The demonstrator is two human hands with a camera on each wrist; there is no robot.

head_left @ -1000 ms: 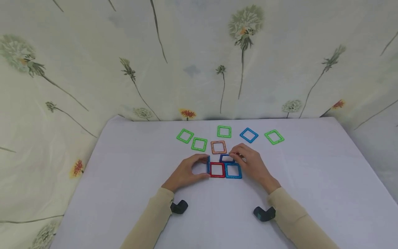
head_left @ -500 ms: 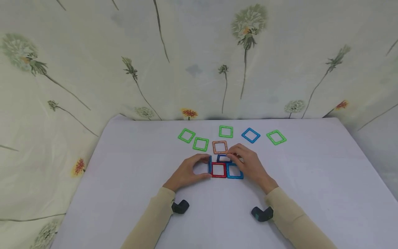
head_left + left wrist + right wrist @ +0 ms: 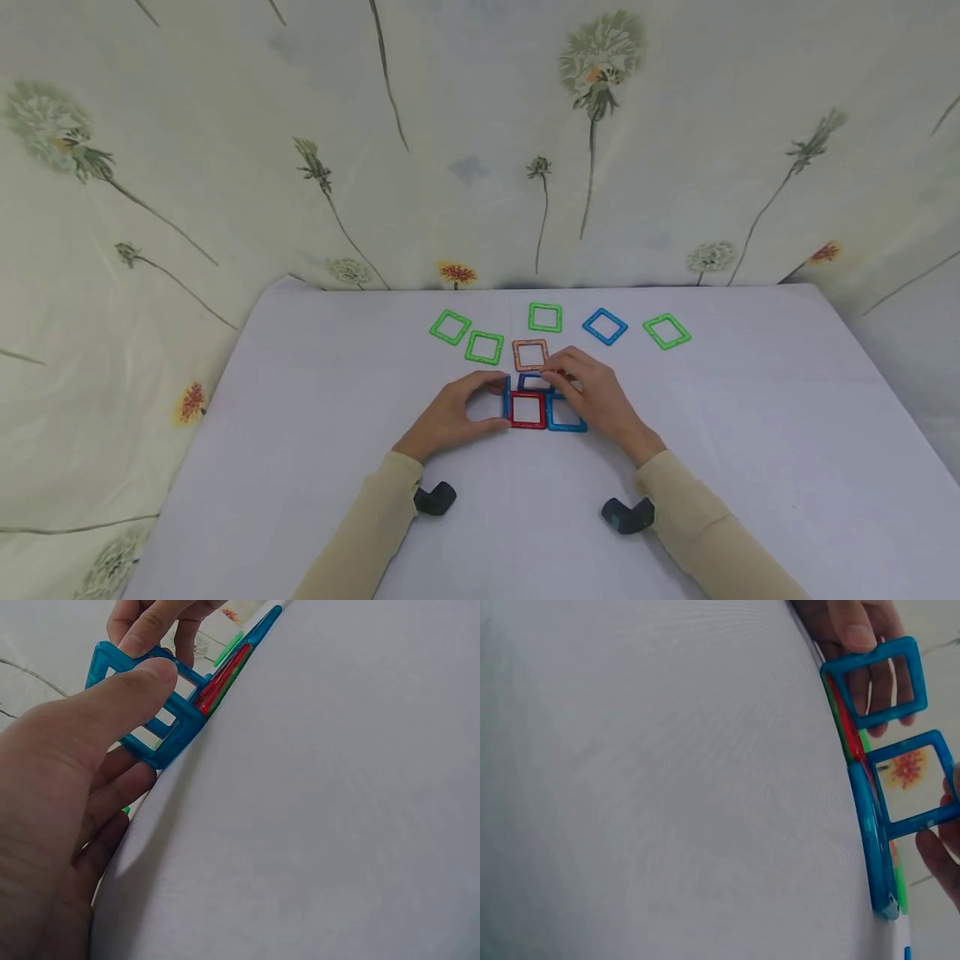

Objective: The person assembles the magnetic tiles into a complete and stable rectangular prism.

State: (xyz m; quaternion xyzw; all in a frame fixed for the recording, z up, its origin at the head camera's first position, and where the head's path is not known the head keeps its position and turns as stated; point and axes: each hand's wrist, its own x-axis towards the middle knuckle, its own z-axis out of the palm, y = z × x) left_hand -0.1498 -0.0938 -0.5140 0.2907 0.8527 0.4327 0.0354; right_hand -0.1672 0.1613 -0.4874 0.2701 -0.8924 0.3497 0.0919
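Note:
In the head view a red square frame tile (image 3: 528,426) and a blue square frame tile (image 3: 566,427) lie flat side by side. My left hand (image 3: 452,414) holds another blue square tile (image 3: 180,740) upright along the red tile's left edge, thumb on its outer face. Behind the flat pair, my right hand (image 3: 596,400) pinches a darker-looking blue square tile (image 3: 880,791) by its upper right part. That tile is raised on edge, its lower bar close to the red tile's back edge. The right wrist view shows both raised tiles, apart from each other.
Behind the hands lie an orange square tile (image 3: 516,356), a left green tile (image 3: 438,322), a nearer green tile (image 3: 482,362), a middle green tile (image 3: 545,329), a blue tile (image 3: 596,335) and a right green tile (image 3: 654,336). A flower-patterned cloth (image 3: 465,208) hangs behind the white table (image 3: 337,367).
My right hand has moved left with its blue tile, bringing it from behind the flat blue tile to mostly behind the red one. My left hand keeps its tile upright in place.

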